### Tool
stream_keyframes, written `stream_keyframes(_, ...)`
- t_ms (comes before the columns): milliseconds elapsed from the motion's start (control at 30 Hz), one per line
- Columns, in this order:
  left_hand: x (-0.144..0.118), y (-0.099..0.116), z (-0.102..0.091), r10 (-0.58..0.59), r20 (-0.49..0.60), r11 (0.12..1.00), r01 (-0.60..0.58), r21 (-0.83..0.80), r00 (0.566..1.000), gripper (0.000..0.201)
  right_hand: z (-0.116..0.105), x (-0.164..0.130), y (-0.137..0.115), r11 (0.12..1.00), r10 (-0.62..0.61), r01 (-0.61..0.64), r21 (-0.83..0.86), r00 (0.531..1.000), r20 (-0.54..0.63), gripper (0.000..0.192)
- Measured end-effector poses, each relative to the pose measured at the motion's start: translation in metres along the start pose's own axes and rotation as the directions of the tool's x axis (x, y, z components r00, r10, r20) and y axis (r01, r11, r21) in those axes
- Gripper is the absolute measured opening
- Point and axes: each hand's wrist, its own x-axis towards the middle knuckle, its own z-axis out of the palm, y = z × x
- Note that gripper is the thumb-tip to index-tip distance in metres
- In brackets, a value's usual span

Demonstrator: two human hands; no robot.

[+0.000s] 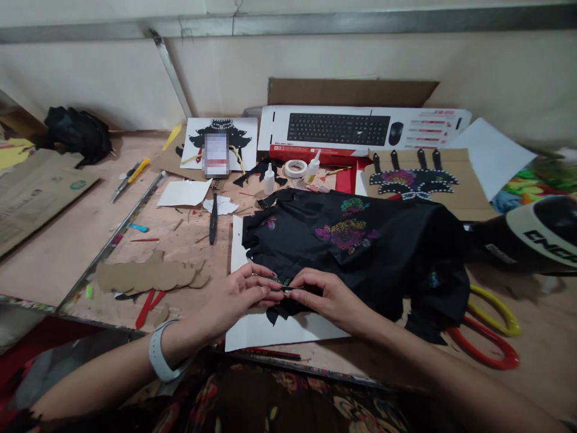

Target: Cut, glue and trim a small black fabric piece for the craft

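Cluttered with craft scraps, the pinkish worktable [67, 252] fills most of the room in front of the seated person. Nearest, both hands meet at the front edge of a black cloth [360, 252]: the left hand [238, 294], with a pale wristband [158, 359] on its wrist, and the right hand [327, 294] press fingertips together on something small at the cloth's jagged hem, too small to make out. The pinch is tight, fingers closed rather than spread. Under the hem lies a white paper sheet [270, 331].

It looks like fine work on the trim or beading of that hem, mid-step. The next move, I would judge, calls for a steady hold with one hand while the other shifts along the edge, without dragging the cloth off the sheet.

Left of the hands sit brown cardboard cutouts [144, 275]; right of them, red and yellow scissors [491, 337] poke out from under the cloth. The cloth itself carries bright floral stitching in its middle. Farther back stand two small glue bottles [269, 179], a roll of tape [295, 168] and a beaded black piece [412, 179] on cardboard. Against the wall rests a keyboard box [360, 127].
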Motion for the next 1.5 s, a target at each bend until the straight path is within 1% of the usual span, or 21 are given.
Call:
stream_keyframes(67, -0.002, -0.001, -0.001, 0.005, 0.02, 0.995, -0.007, 0.095, 1.0, 0.033, -0.004, 0.001, -0.002, 0.994, 0.085, -0.086, 0.065, 0.996, 0.024, 0.024)
stream_keyframes(100, -0.004, -0.001, -0.002, 0.032, 0.029, 0.981, -0.037, 0.193, 0.999, 0.03, -0.007, 0.001, -0.002, 0.989, 0.123, -0.127, 0.082, 0.991, 0.051, 0.026)
stream_keyframes(133, -0.006, -0.002, -0.003, 0.084, 0.039, 0.941, -0.093, 0.326, 0.996, 0.028, -0.008, 0.001, -0.003, 0.983, 0.157, -0.164, 0.086, 0.984, 0.082, 0.028)
stream_keyframes(167, -0.008, -0.002, -0.004, 0.168, 0.063, 0.859, -0.178, 0.481, 0.984, 0.027, -0.009, 0.001, -0.003, 0.978, 0.184, -0.192, 0.075, 0.977, 0.105, 0.03)
stream_keyframes(200, -0.011, -0.002, -0.006, 0.271, 0.113, 0.725, -0.28, 0.63, 0.956, 0.028, -0.009, 0.001, -0.003, 0.977, 0.203, -0.209, 0.049, 0.972, 0.116, 0.031)
stream_keyframes(267, -0.016, -0.004, -0.009, 0.423, 0.282, 0.361, -0.446, 0.819, 0.861, 0.031, -0.006, 0.0, -0.002, 0.975, 0.222, -0.221, -0.015, 0.97, 0.103, 0.031)
stream_keyframes(300, -0.018, -0.004, -0.01, 0.446, 0.375, 0.19, -0.495, 0.848, 0.813, 0.032, -0.004, 0.0, -0.001, 0.974, 0.224, -0.222, -0.038, 0.971, 0.083, 0.03)
stream_keyframes(333, -0.019, -0.005, -0.011, 0.442, 0.453, 0.052, -0.526, 0.849, 0.775, 0.034, -0.001, 0.0, -0.001, 0.974, 0.223, -0.22, -0.051, 0.973, 0.061, 0.029)
stream_keyframes(367, -0.02, -0.006, -0.012, 0.418, 0.509, -0.054, -0.539, 0.84, 0.752, 0.035, 0.002, 0.0, -0.001, 0.974, 0.221, -0.219, -0.052, 0.974, 0.039, 0.028)
stream_keyframes(400, -0.021, -0.007, -0.012, 0.387, 0.549, -0.134, -0.544, 0.829, 0.741, 0.036, 0.005, 0.0, -0.001, 0.974, 0.224, -0.223, -0.041, 0.974, 0.017, 0.027)
stream_keyframes(467, -0.02, -0.009, -0.011, 0.327, 0.602, -0.246, -0.549, 0.799, 0.729, 0.035, 0.01, 0.0, 0.0, 0.97, 0.243, -0.243, 0.0, 0.97, -0.018, 0.023)
stream_keyframes(500, -0.02, -0.009, -0.011, 0.306, 0.616, -0.283, -0.548, 0.787, 0.726, 0.034, 0.011, 0.001, 0.001, 0.967, 0.255, -0.254, 0.021, 0.967, -0.025, 0.02)
stream_keyframes(600, -0.017, -0.011, -0.01, 0.292, 0.63, -0.335, -0.54, 0.772, 0.72, 0.031, 0.013, 0.002, 0.003, 0.956, 0.283, -0.282, 0.074, 0.959, -0.001, 0.016)
stream_keyframes(700, -0.015, -0.012, -0.01, 0.306, 0.629, -0.347, -0.531, 0.773, 0.715, 0.03, 0.011, 0.003, 0.005, 0.947, 0.299, -0.301, 0.11, 0.954, 0.032, 0.016)
stream_keyframes(800, -0.015, -0.011, -0.009, 0.301, 0.617, -0.357, -0.514, 0.78, 0.727, 0.03, 0.011, 0.003, 0.006, 0.938, 0.311, -0.317, 0.143, 0.948, 0.061, 0.016)
stream_keyframes(933, -0.015, -0.006, -0.005, 0.242, 0.61, -0.397, -0.497, 0.772, 0.755, 0.031, 0.01, 0.003, 0.005, 0.95, 0.289, -0.295, 0.104, 0.955, 0.066, 0.014)
stream_keyframes(1033, -0.014, -0.004, -0.002, 0.231, 0.607, -0.399, -0.495, 0.772, 0.76, 0.031, 0.01, 0.003, 0.005, 0.961, 0.266, -0.269, 0.065, 0.962, 0.06, 0.012)
stream_keyframes(1133, -0.013, -0.005, -0.003, 0.25, 0.618, -0.408, -0.498, 0.765, 0.745, 0.03, 0.01, 0.004, 0.004, 0.966, 0.256, -0.257, 0.028, 0.966, 0.043, 0.01)
stream_keyframes(1233, -0.012, -0.006, -0.004, 0.276, 0.642, -0.431, -0.504, 0.748, 0.716, 0.03, 0.01, 0.004, 0.004, 0.969, 0.247, -0.247, 0.014, 0.968, 0.034, 0.008)
stream_keyframes(1367, -0.014, -0.006, -0.007, 0.356, 0.642, -0.418, -0.499, 0.759, 0.679, 0.024, 0.01, 0.004, 0.003, 0.956, 0.274, -0.278, 0.092, 0.96, 0.053, 0.011)
stream_keyframes(1500, -0.014, -0.005, -0.008, 0.353, 0.645, -0.4, -0.514, 0.759, 0.678, 0.021, 0.011, 0.004, 0.003, 0.947, 0.294, -0.3, 0.117, 0.954, 0.063, 0.012)
